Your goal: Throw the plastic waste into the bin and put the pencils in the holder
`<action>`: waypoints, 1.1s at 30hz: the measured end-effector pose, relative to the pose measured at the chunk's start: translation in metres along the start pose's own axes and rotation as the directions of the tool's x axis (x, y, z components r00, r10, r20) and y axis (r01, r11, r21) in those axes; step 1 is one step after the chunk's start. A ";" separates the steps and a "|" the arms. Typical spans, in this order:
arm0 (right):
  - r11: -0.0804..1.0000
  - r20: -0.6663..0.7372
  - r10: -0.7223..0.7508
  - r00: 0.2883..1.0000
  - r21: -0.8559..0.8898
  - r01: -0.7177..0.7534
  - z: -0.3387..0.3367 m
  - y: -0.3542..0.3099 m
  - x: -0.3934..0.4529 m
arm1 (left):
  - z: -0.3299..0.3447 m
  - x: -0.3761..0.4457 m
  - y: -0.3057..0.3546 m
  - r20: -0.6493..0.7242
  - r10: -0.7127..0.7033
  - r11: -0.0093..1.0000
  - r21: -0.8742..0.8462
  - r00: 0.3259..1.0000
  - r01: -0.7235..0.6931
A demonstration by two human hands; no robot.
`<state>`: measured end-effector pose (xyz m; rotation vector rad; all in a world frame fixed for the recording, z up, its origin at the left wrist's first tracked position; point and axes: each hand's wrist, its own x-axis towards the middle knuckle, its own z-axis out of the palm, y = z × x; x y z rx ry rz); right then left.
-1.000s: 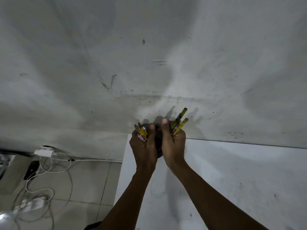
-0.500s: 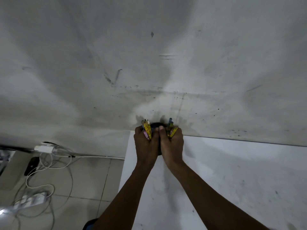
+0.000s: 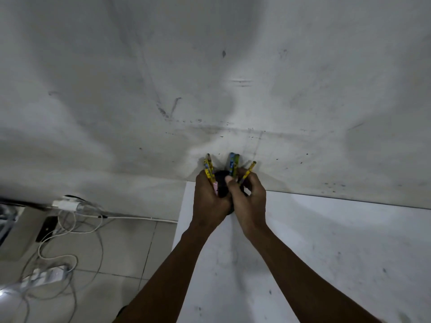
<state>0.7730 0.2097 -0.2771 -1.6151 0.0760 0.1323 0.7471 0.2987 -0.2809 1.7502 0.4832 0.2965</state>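
Yellow pencils (image 3: 209, 169) clutched in left hand (image 3: 210, 201), blue and green ones (image 3: 233, 163) now risen higher from right hand (image 3: 250, 201) than half a second ago, both pressed around black holder (image 3: 221, 180) at table's (image 3: 326, 252) far edge: insertion seemingly underway.

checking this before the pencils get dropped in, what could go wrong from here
1. The holder stands at the table's far left corner, so a push could send it off toward the cables on the floor.
2. The left hand and right hand cover most of the holder, so a pencil may miss its opening.
3. The right hand's pencils fan apart, so the yellow pencil could slip out.
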 end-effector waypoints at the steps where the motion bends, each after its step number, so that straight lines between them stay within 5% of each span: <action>1: 1.000 0.013 0.008 1.000 0.013 -0.008 0.001 -0.001 -0.001 | 0.001 0.003 -0.003 0.010 -0.012 0.998 0.058 1.000 0.012; 5: 1.000 0.052 0.030 0.998 0.004 -0.031 0.001 -0.001 -0.003 | 0.010 0.024 -0.052 -0.004 -0.112 0.982 0.155 0.994 0.112; 30: 0.964 0.079 0.232 0.969 -0.154 -0.218 -0.045 -0.049 -0.032 | -0.045 -0.027 0.056 0.083 -0.272 0.910 0.347 0.959 0.228; 33: 0.976 0.055 0.146 0.988 -0.172 -0.135 -0.055 -0.073 -0.051 | -0.059 -0.041 0.077 0.072 -0.248 0.926 0.311 0.966 0.215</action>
